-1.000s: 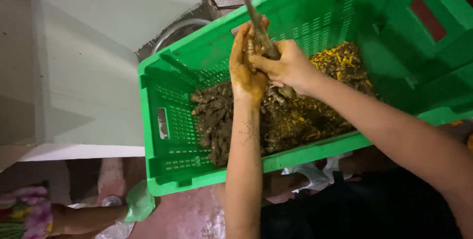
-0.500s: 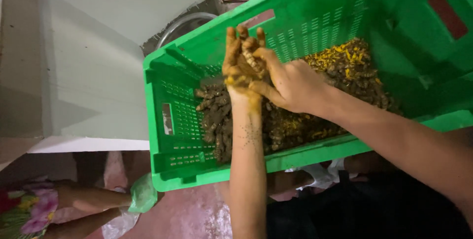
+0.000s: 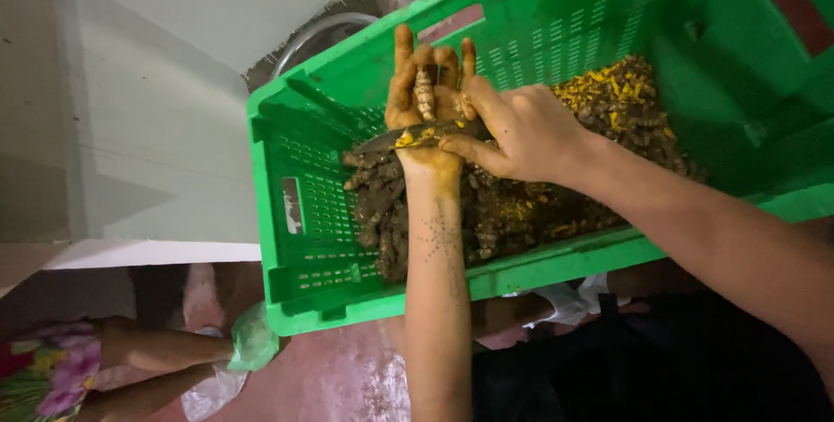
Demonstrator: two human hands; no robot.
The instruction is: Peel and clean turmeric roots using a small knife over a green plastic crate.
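Observation:
My left hand [image 3: 415, 96], stained yellow, is raised palm-up over a green plastic crate [image 3: 295, 213] and holds a knobbly turmeric root [image 3: 424, 92] against its fingers. My right hand [image 3: 521, 131] grips a knife [image 3: 408, 135] whose blade lies flat across the left palm just below the root, with yellow cut bits on the blade. The crate holds a heap of brown turmeric roots [image 3: 382, 205] on its left part and yellow cut pieces [image 3: 617, 92] on the right.
A pale wall or step [image 3: 148, 144] lies to the left of the crate, with a metal bowl rim [image 3: 317, 31] behind it. Another person's limb [image 3: 148, 348] and flowered cloth [image 3: 52, 370] are at the lower left, beside a crumpled plastic bag [image 3: 248, 339].
The knife pointed up and away a second ago; now its blade lies crosswise on my left palm. My left fingers have spread open around the root.

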